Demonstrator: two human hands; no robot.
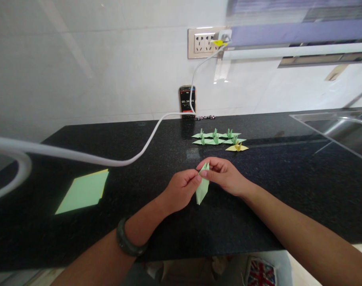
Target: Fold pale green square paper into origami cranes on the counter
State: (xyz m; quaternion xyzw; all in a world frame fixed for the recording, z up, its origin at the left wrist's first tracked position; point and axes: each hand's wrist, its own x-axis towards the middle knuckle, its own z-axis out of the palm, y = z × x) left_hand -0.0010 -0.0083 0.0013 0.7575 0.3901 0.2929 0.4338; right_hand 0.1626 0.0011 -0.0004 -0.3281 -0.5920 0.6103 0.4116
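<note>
Both hands hold one folded piece of light green origami paper above the dark counter. It is a narrow diamond shape with split points at its upper end. My left hand pinches its left edge between thumb and fingers. From the other side, my right hand grips the upper part, thumb in front and fingers curled behind. Beyond the hands stand several green paper cranes in two rows, with a yellow paper crane nearer to me. A stack of green and yellow paper sheets lies to the left.
A phone showing a running timer leans on the tiled wall. A white cable crosses the left side of the black countertop and rises to a wall socket. A metal sink is at the right.
</note>
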